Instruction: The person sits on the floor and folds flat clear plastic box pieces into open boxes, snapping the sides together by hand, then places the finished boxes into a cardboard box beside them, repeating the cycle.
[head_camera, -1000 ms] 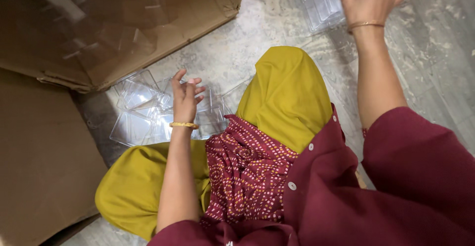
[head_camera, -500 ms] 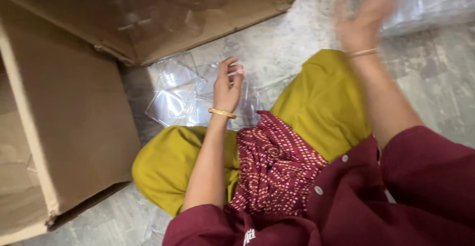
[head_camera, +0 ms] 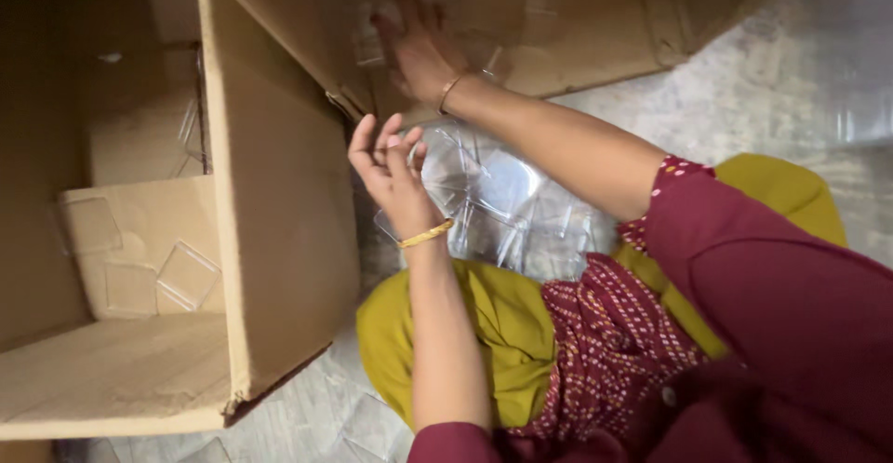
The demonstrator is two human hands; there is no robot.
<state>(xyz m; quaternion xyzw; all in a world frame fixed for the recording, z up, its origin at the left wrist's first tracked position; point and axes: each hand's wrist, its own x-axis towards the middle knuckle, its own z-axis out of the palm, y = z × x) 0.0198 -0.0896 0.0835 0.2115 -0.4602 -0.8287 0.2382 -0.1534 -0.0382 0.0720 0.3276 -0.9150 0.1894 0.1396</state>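
Clear plastic lids (head_camera: 502, 207): loose overlapping heap on the stone floor (head_camera: 744, 100) just in front of the knees; no single long axis readable. Left hand (head_camera: 391, 170): nearer, directly over the heap's left edge, fingers spread, holding nothing. Right hand (head_camera: 419, 49): beyond it, blurred against the cardboard box (head_camera: 279, 193); fingers apparently extended, grip unclear.

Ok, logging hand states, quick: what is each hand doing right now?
Left hand: open, empty, above the clear plastic lids.
Right hand: blurred at the cardboard box; cannot be told.
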